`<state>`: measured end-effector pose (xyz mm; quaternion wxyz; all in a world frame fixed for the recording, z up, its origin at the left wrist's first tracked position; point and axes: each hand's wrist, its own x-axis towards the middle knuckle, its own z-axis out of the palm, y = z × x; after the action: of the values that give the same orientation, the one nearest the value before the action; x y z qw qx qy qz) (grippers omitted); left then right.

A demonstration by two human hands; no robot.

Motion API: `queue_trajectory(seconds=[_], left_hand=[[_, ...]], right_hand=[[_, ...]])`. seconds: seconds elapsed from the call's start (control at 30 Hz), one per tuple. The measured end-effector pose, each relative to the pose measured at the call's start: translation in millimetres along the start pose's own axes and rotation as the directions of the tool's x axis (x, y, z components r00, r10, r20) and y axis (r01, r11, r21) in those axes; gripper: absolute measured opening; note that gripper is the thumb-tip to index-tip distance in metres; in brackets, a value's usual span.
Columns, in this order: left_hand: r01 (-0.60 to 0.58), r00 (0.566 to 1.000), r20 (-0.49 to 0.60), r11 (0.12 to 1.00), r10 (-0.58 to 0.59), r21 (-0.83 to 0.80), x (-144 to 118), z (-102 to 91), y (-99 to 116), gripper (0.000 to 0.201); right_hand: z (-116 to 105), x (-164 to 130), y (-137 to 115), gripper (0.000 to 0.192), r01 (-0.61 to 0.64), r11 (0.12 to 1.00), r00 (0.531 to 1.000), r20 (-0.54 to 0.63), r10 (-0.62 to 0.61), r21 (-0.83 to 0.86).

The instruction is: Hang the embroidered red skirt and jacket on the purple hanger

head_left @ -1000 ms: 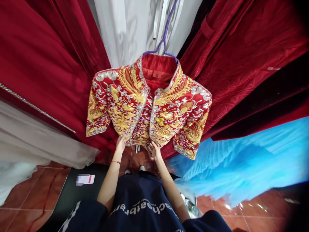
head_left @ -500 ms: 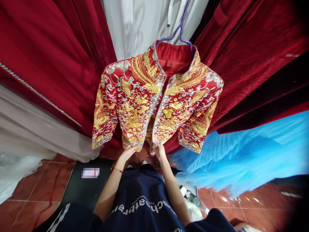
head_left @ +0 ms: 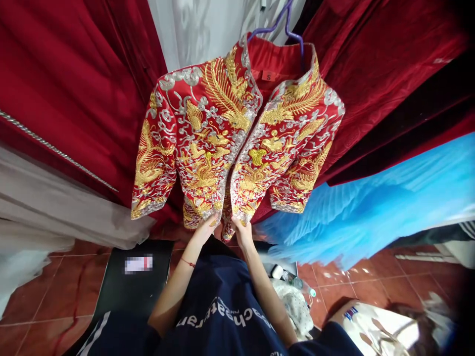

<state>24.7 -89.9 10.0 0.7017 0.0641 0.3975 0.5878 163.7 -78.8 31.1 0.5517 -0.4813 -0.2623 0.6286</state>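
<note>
A red jacket [head_left: 237, 133] with dense gold and silver embroidery hangs on a purple hanger [head_left: 282, 27] in front of me, its front slightly parted. My left hand [head_left: 205, 228] pinches the bottom hem of the jacket's left front panel. Close beside it, my right hand [head_left: 242, 230] grips the hem of the right front panel. Both hands sit at the centre opening, a few centimetres apart. A red cord circles my left wrist.
Dark red velvet garments [head_left: 67, 84] hang on both sides, a white one [head_left: 208, 29] behind. A blue tulle dress [head_left: 371, 207] spreads at right. A black case [head_left: 129, 291] lies on the red tile floor; bottles and a bag [head_left: 371, 326] lie lower right.
My hands slid closer together along the jacket's bottom hem at the centre opening. The jacket has shifted up and right in view as my head moved.
</note>
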Motion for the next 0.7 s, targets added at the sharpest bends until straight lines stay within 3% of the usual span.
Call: queue_trajectory(seconds=[0.1, 0.27, 0.47, 0.7], left_hand=[[0.031, 0.999, 0.04, 0.999, -0.031, -0.019, -2.4, 10.4, -0.9, 0.033], [0.022, 0.999, 0.041, 1.0, -0.021, -0.019, -12.0, 17.5, 0.1, 0.047], [-0.041, 0.999, 0.021, 0.999, 0.041, 0.025, -18.4, 22.7, -2.5, 0.053], [-0.19, 0.977, -0.08, 0.976, 0.199, 0.109, -28.2, 35.0, -25.4, 0.059]], right_hand=[[12.0, -8.8, 4.8, 0.033, 0.016, 1.0, 1.0, -0.014, -0.016, 0.015], [22.7, -15.3, 13.5, 0.042, 0.055, 0.997, 0.998, -0.042, -0.053, 0.059], [16.1, -14.0, 14.6, 0.05, 0.077, 0.993, 0.996, -0.057, -0.072, 0.088], [10.9, -21.9, 1.3, 0.045, 0.07, 0.993, 0.996, -0.057, -0.065, 0.09]])
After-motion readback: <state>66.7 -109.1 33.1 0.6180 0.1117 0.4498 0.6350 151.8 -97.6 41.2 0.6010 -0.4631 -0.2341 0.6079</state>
